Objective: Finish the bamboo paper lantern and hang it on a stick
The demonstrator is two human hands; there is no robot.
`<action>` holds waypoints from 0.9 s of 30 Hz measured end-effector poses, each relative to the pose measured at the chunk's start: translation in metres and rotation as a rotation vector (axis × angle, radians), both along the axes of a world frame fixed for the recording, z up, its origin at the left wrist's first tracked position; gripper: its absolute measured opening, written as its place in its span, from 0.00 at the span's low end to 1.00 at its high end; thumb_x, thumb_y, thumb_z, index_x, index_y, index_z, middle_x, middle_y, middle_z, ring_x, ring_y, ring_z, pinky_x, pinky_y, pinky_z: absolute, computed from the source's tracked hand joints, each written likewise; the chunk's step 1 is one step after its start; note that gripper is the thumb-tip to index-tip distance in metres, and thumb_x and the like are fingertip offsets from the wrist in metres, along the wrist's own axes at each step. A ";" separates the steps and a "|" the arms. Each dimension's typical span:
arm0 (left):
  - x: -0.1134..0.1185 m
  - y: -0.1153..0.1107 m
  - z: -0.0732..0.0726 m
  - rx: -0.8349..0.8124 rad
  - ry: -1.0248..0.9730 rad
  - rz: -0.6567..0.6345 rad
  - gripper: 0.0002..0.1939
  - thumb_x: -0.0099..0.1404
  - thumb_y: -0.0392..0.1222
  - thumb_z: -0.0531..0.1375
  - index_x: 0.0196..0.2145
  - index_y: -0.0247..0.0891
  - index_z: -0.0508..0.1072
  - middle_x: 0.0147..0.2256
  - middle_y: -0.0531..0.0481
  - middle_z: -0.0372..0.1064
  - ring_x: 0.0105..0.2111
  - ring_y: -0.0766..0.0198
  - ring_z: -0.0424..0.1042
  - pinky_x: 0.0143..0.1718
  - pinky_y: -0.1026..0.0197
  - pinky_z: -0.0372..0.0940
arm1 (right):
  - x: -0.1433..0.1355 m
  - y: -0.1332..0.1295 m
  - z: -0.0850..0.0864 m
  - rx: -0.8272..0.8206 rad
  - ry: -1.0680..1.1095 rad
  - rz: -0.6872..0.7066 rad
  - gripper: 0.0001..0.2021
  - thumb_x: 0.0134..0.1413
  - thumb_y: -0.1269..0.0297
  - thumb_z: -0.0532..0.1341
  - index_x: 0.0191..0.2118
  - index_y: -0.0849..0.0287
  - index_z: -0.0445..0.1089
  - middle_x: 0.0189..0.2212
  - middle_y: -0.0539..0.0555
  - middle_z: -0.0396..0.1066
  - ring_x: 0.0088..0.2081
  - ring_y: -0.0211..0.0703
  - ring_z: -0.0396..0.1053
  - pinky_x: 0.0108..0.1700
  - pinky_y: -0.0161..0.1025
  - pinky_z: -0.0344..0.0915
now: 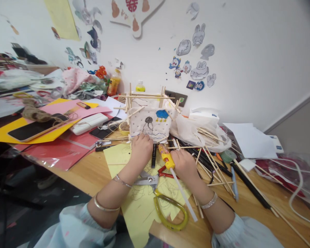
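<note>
The stick-and-paper box (150, 121), its front drawn with a figure and a blue cloud, stands upright at the centre of the frame, on the wooden surface (88, 174). The left hand (142, 148) touches its lower front edge with curled fingers; whether they pinch it cannot be told. Just right of centre, the right hand's (184, 164) fingers are closed around a yellow glue gun (166, 156), a white glue stick (184, 196) trailing from its back end. Scissors (170, 225) with yellow-green handles lie below on yellow paper (134, 220), lower centre. Loose wooden sticks (218, 168) and a white plastic bag (188, 129) lie to the right; a phone (37, 128) rests on orange-yellow card (48, 135) at middle left.
</note>
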State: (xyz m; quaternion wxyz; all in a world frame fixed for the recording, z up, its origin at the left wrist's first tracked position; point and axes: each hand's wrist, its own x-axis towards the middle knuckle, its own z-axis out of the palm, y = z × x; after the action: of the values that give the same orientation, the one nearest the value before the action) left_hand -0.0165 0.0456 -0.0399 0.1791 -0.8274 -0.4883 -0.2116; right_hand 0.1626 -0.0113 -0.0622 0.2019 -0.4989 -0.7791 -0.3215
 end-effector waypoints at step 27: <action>0.001 -0.003 0.005 -0.045 0.020 -0.002 0.11 0.61 0.29 0.51 0.29 0.33 0.72 0.31 0.40 0.69 0.37 0.50 0.66 0.36 0.52 0.55 | -0.001 -0.002 0.003 -0.021 -0.008 -0.005 0.08 0.57 0.71 0.56 0.27 0.58 0.61 0.22 0.52 0.64 0.28 0.44 0.58 0.31 0.39 0.47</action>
State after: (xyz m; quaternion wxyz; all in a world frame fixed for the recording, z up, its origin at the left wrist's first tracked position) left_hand -0.0152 0.0423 -0.0346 0.1649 -0.8339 -0.4903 -0.1925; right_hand 0.1612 -0.0132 -0.0587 0.1929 -0.5018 -0.7818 -0.3158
